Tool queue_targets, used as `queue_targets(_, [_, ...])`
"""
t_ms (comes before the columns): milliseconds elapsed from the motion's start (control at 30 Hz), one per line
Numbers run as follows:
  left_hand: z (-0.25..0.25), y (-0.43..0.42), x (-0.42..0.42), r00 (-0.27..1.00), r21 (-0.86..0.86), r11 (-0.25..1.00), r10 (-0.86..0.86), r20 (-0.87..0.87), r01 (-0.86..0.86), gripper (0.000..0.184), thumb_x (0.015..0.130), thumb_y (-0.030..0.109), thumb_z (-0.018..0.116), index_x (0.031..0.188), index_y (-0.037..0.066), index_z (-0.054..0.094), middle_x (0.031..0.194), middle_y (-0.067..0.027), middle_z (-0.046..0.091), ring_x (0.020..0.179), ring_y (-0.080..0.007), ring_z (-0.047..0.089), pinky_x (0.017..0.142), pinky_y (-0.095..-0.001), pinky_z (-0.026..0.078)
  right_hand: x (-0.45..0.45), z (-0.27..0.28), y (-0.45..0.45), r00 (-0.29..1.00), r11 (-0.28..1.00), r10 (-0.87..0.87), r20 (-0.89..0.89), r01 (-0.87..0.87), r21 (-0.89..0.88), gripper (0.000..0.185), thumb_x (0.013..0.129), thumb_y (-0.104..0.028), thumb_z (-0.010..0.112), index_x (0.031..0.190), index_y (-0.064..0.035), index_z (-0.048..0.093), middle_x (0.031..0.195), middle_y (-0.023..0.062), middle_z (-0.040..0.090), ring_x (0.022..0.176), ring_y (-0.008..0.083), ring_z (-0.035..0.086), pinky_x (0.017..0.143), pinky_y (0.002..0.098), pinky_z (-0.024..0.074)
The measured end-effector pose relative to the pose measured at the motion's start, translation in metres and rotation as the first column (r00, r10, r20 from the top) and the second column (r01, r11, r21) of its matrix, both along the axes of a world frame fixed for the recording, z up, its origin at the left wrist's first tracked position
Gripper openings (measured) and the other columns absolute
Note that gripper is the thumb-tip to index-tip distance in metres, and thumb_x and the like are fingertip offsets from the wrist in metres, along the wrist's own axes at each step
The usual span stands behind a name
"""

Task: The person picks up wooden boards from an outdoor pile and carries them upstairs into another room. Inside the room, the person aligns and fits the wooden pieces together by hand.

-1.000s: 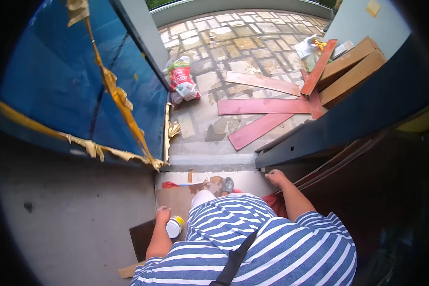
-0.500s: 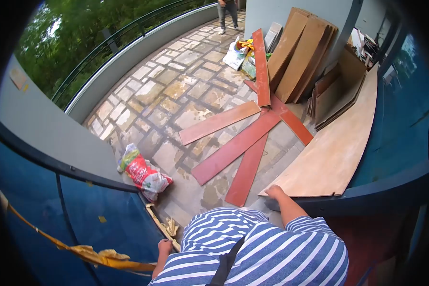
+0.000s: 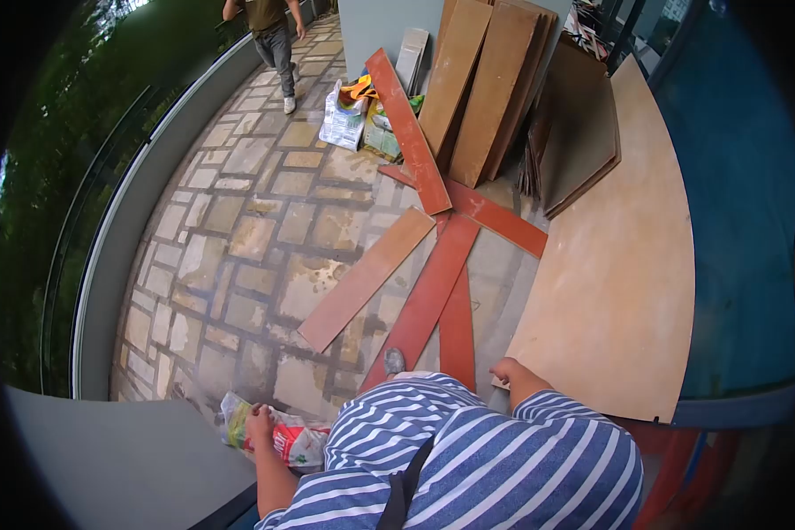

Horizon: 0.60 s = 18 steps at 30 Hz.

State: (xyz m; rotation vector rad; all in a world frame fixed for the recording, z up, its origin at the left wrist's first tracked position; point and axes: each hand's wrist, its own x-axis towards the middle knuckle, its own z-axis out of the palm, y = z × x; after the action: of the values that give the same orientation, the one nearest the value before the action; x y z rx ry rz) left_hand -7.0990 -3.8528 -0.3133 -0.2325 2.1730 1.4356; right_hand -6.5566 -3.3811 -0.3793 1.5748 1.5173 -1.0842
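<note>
My left hand (image 3: 259, 424) hangs at my left side, fingers curled, in front of a red and white plastic bag (image 3: 302, 442) on the ground; whether it holds anything does not show. On the other side, my right hand (image 3: 505, 371) is closed by the lower left corner of a large pale plywood sheet (image 3: 618, 256); I cannot make out whether it grips the edge. My shoe (image 3: 394, 360) is over a long red board (image 3: 428, 296). Another red board (image 3: 457, 327) and a pinkish board (image 3: 367, 278) lie beside it.
Brown boards (image 3: 481, 106) lean on the wall, with dark panels (image 3: 583, 132) to their right. White and yellow bags (image 3: 344, 115) stand near a slanted red board (image 3: 406, 128). A person (image 3: 274, 40) is on the stone paving (image 3: 230, 230) near the railing wall (image 3: 97, 291).
I have moved out through the doorway onto the paving, and the view has turned right. The boards are closer. The other person has come nearer. My left hand now overlaps the red and white bag.
</note>
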Motion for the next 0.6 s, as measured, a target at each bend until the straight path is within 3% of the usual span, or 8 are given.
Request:
queue_targets(100, [-0.037,0.008,-0.007,0.876,-0.511,0.745,-0.481,0.035,0.43,0.036,0.079,0.02,0.067,0.106,-0.004,0.064,0.096,-0.02,0.069,0.082,-0.0247,0.069,0.067,-0.0355,0.054,-0.114,0.028,0.077,0.993,0.991,-0.073,-0.097,0.084,0.108,0.04,0.09,-0.038,0.058,0.096,-0.0004,0.07,0.084,0.0173,0.067,0.074,0.0308,0.068,0.059,0.0424,0.0527])
queue_targets(167, [0.024,0.049,-0.004,0.809,-0.7,0.535,-0.58,0.102,0.472,0.034,0.078,0.023,0.065,0.098,-0.004,0.068,0.096,-0.023,0.069,0.081,-0.0284,0.071,0.072,-0.0369,0.054,-0.197,0.046,0.138,0.959,0.95,0.272,-0.083,-0.253,0.182,0.041,0.089,-0.04,0.059,0.102,-0.0022,0.07,0.092,0.0162,0.067,0.083,0.0281,0.069,0.062,0.041,0.0536])
queue_targets(233, [0.021,0.057,-0.049,0.84,-0.597,0.615,-0.502,0.208,0.515,0.032,0.078,0.023,0.065,0.095,-0.004,0.068,0.088,-0.0207,0.07,0.076,-0.0279,0.07,0.068,-0.0379,0.055,-0.279,0.106,0.178,0.971,0.981,0.104,-0.215,-0.064,0.186,0.042,0.088,-0.04,0.062,0.102,-0.0019,0.07,0.088,0.0135,0.068,0.077,0.0268,0.068,0.061,0.0411,0.0528])
queue_targets(333, [0.012,0.104,-0.123,0.899,-0.545,0.715,-0.341,0.275,0.438,0.028,0.079,0.022,0.064,0.09,-0.003,0.069,0.077,-0.0171,0.068,0.067,-0.0268,0.068,0.06,-0.0398,0.054,-0.364,0.089,0.237,0.891,0.895,0.244,-0.382,-0.056,0.442,0.045,0.086,-0.043,0.061,0.101,-0.0014,0.071,0.109,0.0215,0.065,0.102,0.0362,0.062,0.09,0.0413,0.0487])
queue_targets(400, [0.038,0.157,-0.183,0.92,-0.523,0.76,-0.275,0.279,0.385,0.024,0.078,0.021,0.064,0.082,-0.002,0.069,0.067,-0.0132,0.065,0.056,-0.0252,0.062,0.05,-0.0415,0.05,-0.416,0.068,0.277,0.922,0.941,0.117,-0.369,0.017,0.339,0.043,0.086,-0.042,0.061,0.102,-0.0033,0.071,0.112,0.0195,0.065,0.106,0.0357,0.06,0.095,0.0403,0.045])
queue_targets(500, [-0.065,0.192,-0.315,0.822,-0.633,0.558,-0.513,0.245,0.537,0.027,0.077,0.026,0.064,0.082,-0.001,0.07,0.069,-0.0162,0.067,0.06,-0.0273,0.067,0.059,-0.0396,0.053,-0.461,0.023,0.319,0.903,0.929,0.045,-0.428,0.119,0.349,0.032,0.089,-0.034,0.064,0.079,-0.0035,0.065,0.064,0.003,0.058,0.048,0.0135,0.052,0.04,0.0277,0.0393])
queue_targets(533, [-0.103,0.221,-0.356,0.934,-0.574,0.737,-0.276,0.226,0.357,0.032,0.077,0.03,0.066,0.087,0.0,0.071,0.074,-0.0186,0.069,0.062,-0.0305,0.068,0.063,-0.04,0.054,-0.473,0.029,0.327,0.909,0.964,-0.16,-0.385,0.227,0.136,0.032,0.089,-0.033,0.063,0.085,-0.0018,0.065,0.066,0.0044,0.06,0.051,0.0153,0.054,0.042,0.0301,0.0415])
queue_targets(600, [-0.119,0.32,-0.436,0.897,-0.551,0.725,-0.43,0.105,0.412,0.04,0.079,0.032,0.066,0.106,0.002,0.069,0.098,-0.0233,0.069,0.096,-0.0351,0.066,0.084,-0.0405,0.052,-0.509,0.063,0.335,0.954,0.976,-0.202,-0.22,0.216,0.04,0.031,0.091,-0.033,0.061,0.087,-0.0019,0.063,0.07,0.0075,0.06,0.056,0.0196,0.055,0.047,0.0358,0.0429])
